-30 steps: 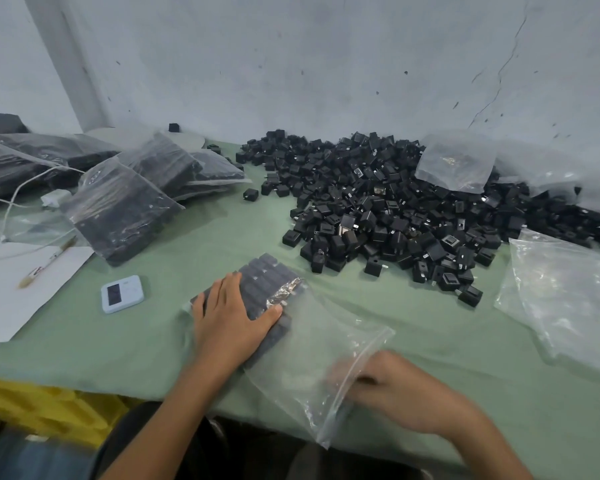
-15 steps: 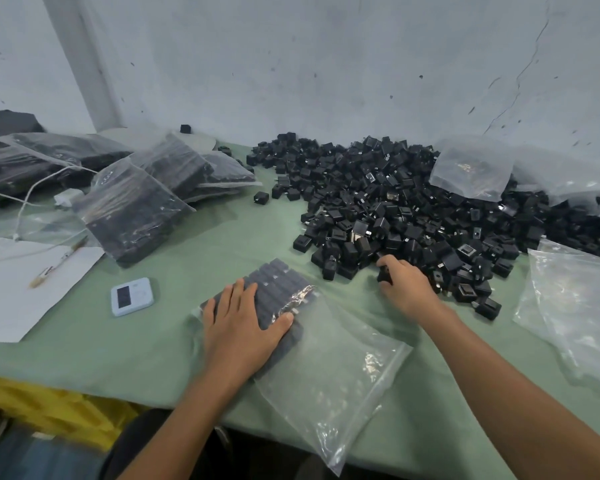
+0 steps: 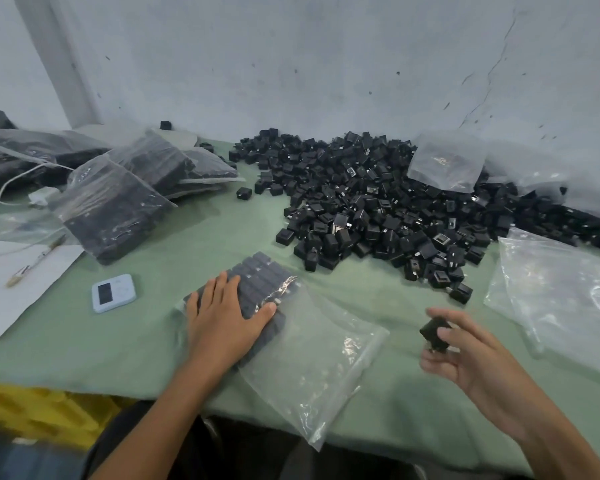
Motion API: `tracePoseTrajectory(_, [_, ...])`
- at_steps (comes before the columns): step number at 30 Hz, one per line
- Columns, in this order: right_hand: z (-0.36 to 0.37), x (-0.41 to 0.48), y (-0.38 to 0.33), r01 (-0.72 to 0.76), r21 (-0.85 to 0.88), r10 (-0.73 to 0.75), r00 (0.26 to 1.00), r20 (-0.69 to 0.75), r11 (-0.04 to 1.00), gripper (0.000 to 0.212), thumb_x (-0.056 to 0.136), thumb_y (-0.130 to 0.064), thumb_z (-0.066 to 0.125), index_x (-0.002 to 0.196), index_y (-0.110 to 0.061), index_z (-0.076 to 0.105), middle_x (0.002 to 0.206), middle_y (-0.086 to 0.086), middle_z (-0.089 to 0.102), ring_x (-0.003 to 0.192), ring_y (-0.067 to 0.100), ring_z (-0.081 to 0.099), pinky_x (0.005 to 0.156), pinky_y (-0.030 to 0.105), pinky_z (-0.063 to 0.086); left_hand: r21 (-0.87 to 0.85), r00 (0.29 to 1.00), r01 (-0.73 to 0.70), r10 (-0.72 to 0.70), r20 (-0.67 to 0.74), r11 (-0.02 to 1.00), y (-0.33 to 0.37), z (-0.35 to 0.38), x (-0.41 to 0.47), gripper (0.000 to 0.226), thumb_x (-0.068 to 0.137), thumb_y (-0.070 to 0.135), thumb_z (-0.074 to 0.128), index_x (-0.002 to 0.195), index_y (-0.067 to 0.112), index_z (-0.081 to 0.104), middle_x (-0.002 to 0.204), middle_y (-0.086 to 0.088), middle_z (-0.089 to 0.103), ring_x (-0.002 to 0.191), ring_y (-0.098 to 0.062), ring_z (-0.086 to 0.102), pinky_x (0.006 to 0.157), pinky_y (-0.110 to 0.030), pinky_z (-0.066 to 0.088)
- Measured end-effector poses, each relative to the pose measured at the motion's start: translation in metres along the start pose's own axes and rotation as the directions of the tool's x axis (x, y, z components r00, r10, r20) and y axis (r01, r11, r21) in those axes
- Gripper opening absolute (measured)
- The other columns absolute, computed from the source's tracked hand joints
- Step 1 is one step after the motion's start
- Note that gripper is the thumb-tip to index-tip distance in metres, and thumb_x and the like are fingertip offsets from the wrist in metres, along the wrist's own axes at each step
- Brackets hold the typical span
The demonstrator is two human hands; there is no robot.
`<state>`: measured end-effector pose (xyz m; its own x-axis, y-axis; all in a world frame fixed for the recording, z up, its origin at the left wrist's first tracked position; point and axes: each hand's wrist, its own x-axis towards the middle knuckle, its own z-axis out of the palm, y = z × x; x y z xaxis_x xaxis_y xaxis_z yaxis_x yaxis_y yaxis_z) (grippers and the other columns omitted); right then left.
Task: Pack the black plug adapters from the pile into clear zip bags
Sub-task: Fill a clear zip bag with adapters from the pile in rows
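Adapter [image 3: 435, 336], one black piece, is now pinched between the thumb and the fingers of the right hand [image 3: 471, 358]. Half a second ago this hand was reaching into the near edge of the pile [image 3: 378, 209]. Now it has come back toward the person and is raised over the green table [image 3: 187, 244], to the right of the clear bag [image 3: 312, 368] and not touching it. The picture of this hand is a little blurred, so I cannot tell which way the adapter's prongs point.

The left hand [image 3: 229, 317] has not moved. It lies flat with straight fingers on the filled end of the bag and presses down the rows of adapters [image 3: 264, 278] already packed inside. The other part of the bag, the part nearer to the person, has nothing in it.

For the task this means, in my judgement, that the picking step is finished and the putting-in step comes next. The adapter must go through the bag's mouth and sit beside the rows. The bag has much room left and the pile is large, so the work is far from the end. Several full bags [image 3: 115, 209] lie at the left, and spare empty bags [image 3: 551, 289] wait at the right.
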<state>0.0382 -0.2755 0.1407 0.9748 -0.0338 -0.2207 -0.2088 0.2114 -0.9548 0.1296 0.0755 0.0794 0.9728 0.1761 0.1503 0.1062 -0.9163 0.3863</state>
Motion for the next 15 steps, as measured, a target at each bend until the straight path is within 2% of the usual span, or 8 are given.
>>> tracePoseTrajectory(2, [0.003,-0.028,0.004,-0.101,-0.049,0.107,0.987,0.116,0.994,0.039,0.079,-0.009,0.064,0.117,-0.011,0.072,0.086,0.018,0.065,0.069,0.034,0.064,0.063,0.039,0.06,0.006,1.0,0.0,0.0,0.009,1.0,0.001,-0.001,0.0,0.092,0.083,0.082,0.037,0.155,0.026,0.026,0.166,0.002,0.017,0.153,-0.013,0.009,0.124,-0.042,0.002])
tracePoseTrajectory(5, [0.027,-0.047,0.016,-0.201,-0.208,0.247,0.942,0.228,0.957,0.037,0.075,-0.011,0.071,0.112,-0.012,0.075,0.084,0.026,0.065,0.07,0.036,0.064,0.063,0.039,0.058,0.016,1.0,-0.001,0.001,0.022,1.0,0.001,-0.003,-0.001,0.092,0.084,0.082,0.036,0.156,0.026,0.025,0.167,0.002,0.016,0.153,-0.013,0.008,0.124,-0.041,0.001])
tracePoseTrajectory(8, [0.063,-0.04,0.032,-0.147,-0.246,0.207,0.948,0.24,0.958,0.027,0.085,-0.006,0.07,0.112,-0.008,0.072,0.087,0.023,0.068,0.072,0.03,0.064,0.066,0.034,0.056,0.016,0.999,0.003,-0.004,0.037,1.0,0.002,-0.004,-0.001,0.093,0.083,0.083,0.035,0.156,0.026,0.024,0.167,0.002,0.015,0.153,-0.014,0.008,0.124,-0.041,0.001])
tracePoseTrajectory(10, [0.088,-0.027,0.041,-0.126,-0.143,0.154,0.966,0.205,0.982,0.023,0.091,0.001,0.064,0.113,-0.003,0.067,0.098,0.019,0.071,0.077,0.029,0.068,0.07,0.034,0.059,0.018,0.999,0.002,-0.003,0.047,1.0,0.003,-0.005,0.0,0.093,0.083,0.083,0.035,0.156,0.026,0.024,0.167,0.002,0.015,0.153,-0.014,0.008,0.124,-0.041,0.001])
tracePoseTrajectory(12, [0.108,-0.01,0.049,-0.155,0.034,0.15,0.982,0.117,0.987,0.025,0.092,0.006,0.061,0.115,-0.003,0.064,0.101,0.013,0.073,0.083,0.029,0.072,0.072,0.033,0.061,0.018,0.998,0.002,-0.003,0.057,1.0,0.003,-0.006,0.0,0.094,0.083,0.084,0.035,0.156,0.026,0.023,0.167,0.002,0.014,0.153,-0.014,0.007,0.124,-0.041,0.0])
tracePoseTrajectory(15, [0.13,0.014,0.055,-0.173,0.246,0.155,0.984,0.091,0.954,0.028,0.091,0.007,0.062,0.118,0.0,0.064,0.108,0.017,0.074,0.095,0.033,0.074,0.076,0.033,0.062,0.016,0.998,-0.001,0.0,0.069,1.0,0.003,-0.008,0.0,0.094,0.083,0.084,0.034,0.157,0.026,0.022,0.167,0.002,0.012,0.153,-0.014,0.006,0.124,-0.042,0.0])
